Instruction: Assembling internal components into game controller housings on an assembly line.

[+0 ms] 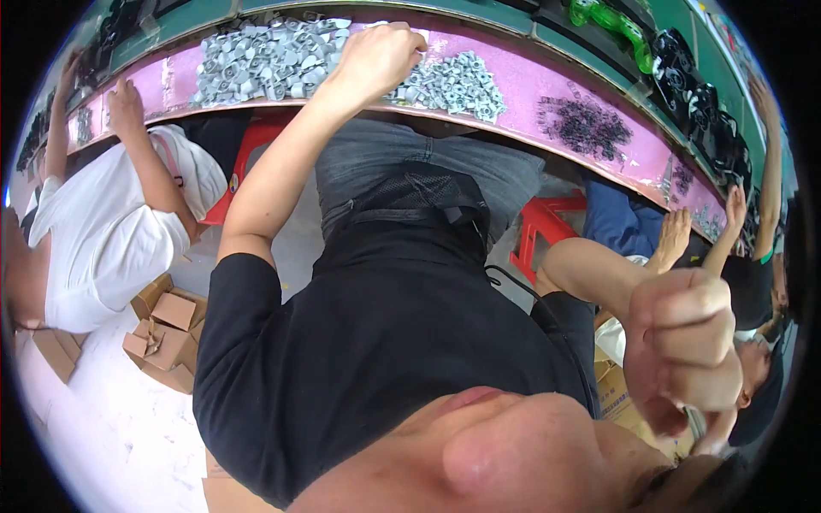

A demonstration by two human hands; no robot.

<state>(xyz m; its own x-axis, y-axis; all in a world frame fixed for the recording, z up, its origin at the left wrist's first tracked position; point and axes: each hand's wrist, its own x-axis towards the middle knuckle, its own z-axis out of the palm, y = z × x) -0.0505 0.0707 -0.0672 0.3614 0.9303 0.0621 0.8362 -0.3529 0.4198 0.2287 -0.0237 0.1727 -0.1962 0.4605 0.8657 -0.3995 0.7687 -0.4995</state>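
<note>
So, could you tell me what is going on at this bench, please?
A person seated at a pink bench reaches the left hand into grey parts heaped on it; whether its grip holds one is hidden. The right hand is a closed fist, raised near the camera and away from the bench. A co-worker in white and others to the right have their hands on the same bench. Black parts lie further right, and cardboard boxes sit on the floor.

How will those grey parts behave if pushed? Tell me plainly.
The grey parts look small, stiff and moulded, so they are probably light and will not bend. They lie loosely heaped on the pink table, so a push would likely scatter several at once. Their lumpy shapes suggest tumbling rather than rolling.
</note>
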